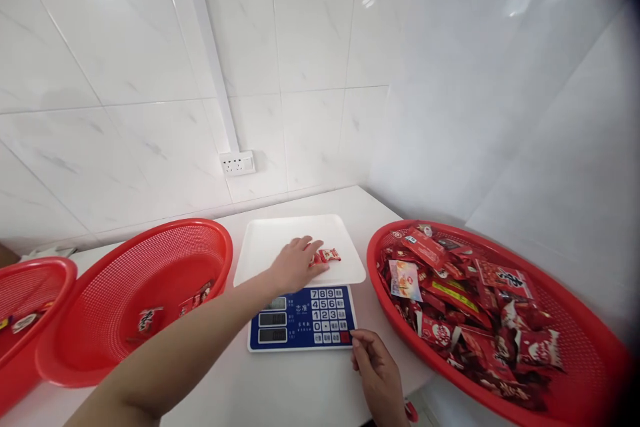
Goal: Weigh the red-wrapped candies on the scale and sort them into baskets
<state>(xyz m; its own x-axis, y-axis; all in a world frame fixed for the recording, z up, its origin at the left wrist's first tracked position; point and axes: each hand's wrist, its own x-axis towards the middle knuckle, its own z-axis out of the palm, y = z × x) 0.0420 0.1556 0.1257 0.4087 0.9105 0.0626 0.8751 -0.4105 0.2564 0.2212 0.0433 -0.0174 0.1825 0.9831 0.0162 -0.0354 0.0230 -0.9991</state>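
Observation:
My left hand [299, 263] reaches over the white tray [265, 247] of a digital scale, fingers apart. Small red-and-white wrapped snack packets [330, 255] lie on the tray at its fingertips, partly covered by the hand. I cannot tell whether it touches them. At the lower right corner of the scale's blue keypad panel [300, 340], close to a red key [345, 337], is my right hand [375, 370]. Its fingers are curled in. A tiny dark spot shows at the fingertips, and whatever they may hold is hidden.
On the right, a large red basket [590, 363] holds many red snack packets. An oval red basket [150, 240] with a few packets stands left, partly behind my left forearm. Another red basket [60, 273] sits at the far left. A wall socket [238, 163] is behind the table.

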